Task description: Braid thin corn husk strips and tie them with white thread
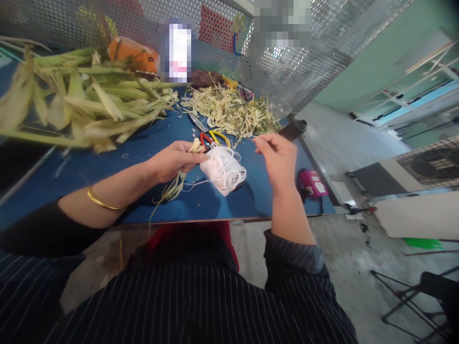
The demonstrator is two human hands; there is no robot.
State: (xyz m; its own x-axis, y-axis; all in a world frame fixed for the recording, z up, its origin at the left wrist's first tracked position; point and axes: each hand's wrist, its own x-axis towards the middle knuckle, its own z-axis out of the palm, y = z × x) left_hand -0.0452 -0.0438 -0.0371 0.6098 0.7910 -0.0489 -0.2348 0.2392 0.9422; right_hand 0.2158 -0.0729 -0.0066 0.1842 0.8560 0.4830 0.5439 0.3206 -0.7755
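Left of the white string bundle [223, 169], my left fingers [195, 157] grip husk strips [196, 146]; right of it, my right fingers [266, 143] pinch narrowly.

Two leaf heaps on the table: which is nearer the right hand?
The shredded heap is nearer the right hand; the other heap has long, broad leaves.

Blue table [251, 206], green husks [107, 98], shredded strips [233, 112] (heaped), tools [216, 137]

Husk bundle [195, 146]: pale yellow-green strips, pinched in the left hand [181, 160], narrow ends trailing down, splayed. White string [223, 168]: loosely wound, rounded mass with stray loops, just beside the bundle, above the blue tabletop [256, 200]; contact unclear.
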